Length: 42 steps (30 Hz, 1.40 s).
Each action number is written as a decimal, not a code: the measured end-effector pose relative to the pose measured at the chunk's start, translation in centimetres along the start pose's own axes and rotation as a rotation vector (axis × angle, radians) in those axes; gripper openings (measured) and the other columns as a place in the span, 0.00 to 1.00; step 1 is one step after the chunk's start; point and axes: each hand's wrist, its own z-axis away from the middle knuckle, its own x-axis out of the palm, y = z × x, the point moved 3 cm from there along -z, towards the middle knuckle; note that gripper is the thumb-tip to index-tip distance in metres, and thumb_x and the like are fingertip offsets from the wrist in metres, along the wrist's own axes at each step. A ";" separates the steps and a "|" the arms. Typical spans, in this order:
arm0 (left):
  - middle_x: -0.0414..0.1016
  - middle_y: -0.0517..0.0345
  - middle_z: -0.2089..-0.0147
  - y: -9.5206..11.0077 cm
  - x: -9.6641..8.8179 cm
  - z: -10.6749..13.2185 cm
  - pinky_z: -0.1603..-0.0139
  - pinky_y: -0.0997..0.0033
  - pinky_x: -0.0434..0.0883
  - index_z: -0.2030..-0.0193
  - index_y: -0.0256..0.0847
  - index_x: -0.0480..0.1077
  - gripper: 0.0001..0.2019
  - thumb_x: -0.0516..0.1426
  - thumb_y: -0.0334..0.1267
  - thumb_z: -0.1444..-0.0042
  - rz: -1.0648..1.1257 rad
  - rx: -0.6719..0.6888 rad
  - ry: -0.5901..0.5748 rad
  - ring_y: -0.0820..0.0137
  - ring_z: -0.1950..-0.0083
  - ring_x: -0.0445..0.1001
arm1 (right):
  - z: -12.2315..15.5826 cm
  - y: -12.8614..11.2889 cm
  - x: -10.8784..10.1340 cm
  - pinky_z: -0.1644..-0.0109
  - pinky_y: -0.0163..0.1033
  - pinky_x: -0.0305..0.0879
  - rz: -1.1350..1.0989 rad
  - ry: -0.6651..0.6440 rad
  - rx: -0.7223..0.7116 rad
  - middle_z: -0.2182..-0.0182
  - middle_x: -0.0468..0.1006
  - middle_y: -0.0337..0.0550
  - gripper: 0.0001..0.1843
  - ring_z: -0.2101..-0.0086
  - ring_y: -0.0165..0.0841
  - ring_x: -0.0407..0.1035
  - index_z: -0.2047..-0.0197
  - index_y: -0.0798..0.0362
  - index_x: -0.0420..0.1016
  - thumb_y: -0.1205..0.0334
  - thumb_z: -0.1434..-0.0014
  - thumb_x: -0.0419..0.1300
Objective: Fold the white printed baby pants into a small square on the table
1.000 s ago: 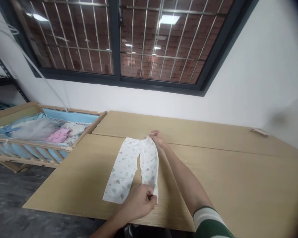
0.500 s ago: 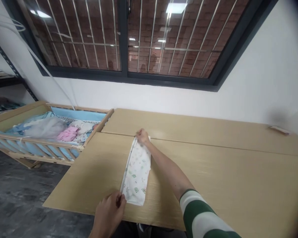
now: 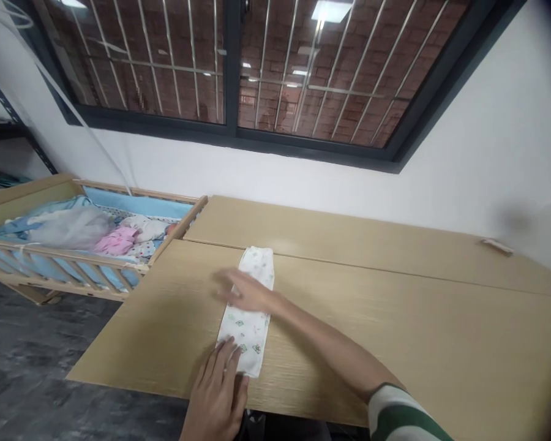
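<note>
A white cloth (image 3: 256, 262) with a small green print, folded into a long narrow strip, lies flat on the tan tabletop; its exact kind I cannot make out. On its near left corner, my left hand (image 3: 219, 386) rests with fingers stretched out and holds nothing. My right hand (image 3: 247, 291) is over the middle of the strip, blurred by motion, its fingers apart and reaching past the left edge. Whether the right palm touches the cloth I cannot tell. The right hand and forearm cover part of the strip.
A wooden crib (image 3: 119, 266) with blue lining stands at the table's left, holding a pink cloth (image 3: 118, 240) and other fabrics. A seam runs across the tabletop (image 3: 395, 331). A small flat object (image 3: 496, 246) lies far right. Behind is a barred window (image 3: 232, 73).
My right hand has let go of the strip's far end and moved nearer and left over it. My left hand has gone from pinching the near corner to lying flat.
</note>
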 end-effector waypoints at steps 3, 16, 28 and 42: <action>0.72 0.42 0.36 0.2 1.4 1.8 0.38 0.50 0.70 0.37 0.43 0.67 0.22 0.55 0.41 0.37 -0.092 0.050 0.036 0.51 0.34 0.69 | 4.8 -4.7 2.7 0.27 0.45 0.46 -0.027 -0.283 -0.203 0.26 0.52 0.47 0.31 0.28 0.37 0.45 0.25 0.47 0.52 0.50 0.27 0.49; 0.65 0.48 0.29 0.5 1.2 2.2 0.36 0.49 0.69 0.24 0.50 0.51 0.33 0.52 0.42 0.36 -0.218 0.108 -0.039 0.52 0.29 0.64 | 2.2 8.5 1.7 0.25 0.51 0.35 0.262 -0.225 0.066 0.25 0.46 0.43 0.33 0.27 0.39 0.40 0.25 0.42 0.52 0.41 0.28 0.47; 0.58 0.47 0.26 1.0 0.8 1.8 0.36 0.51 0.71 0.27 0.49 0.57 0.28 0.53 0.40 0.33 -0.118 0.064 -0.159 0.52 0.28 0.62 | -1.1 17.6 -4.5 0.25 0.52 0.36 0.361 0.002 0.292 0.26 0.50 0.45 0.31 0.27 0.42 0.42 0.25 0.48 0.55 0.54 0.29 0.48; 0.70 0.49 0.33 -0.6 -0.2 1.6 0.42 0.57 0.76 0.34 0.42 0.66 0.21 0.56 0.41 0.32 0.094 0.332 -0.216 0.59 0.37 0.73 | 16.3 -6.0 1.5 0.38 0.49 0.63 0.228 -0.201 0.105 0.49 0.78 0.52 0.31 0.47 0.44 0.71 0.42 0.53 0.74 0.38 0.34 0.56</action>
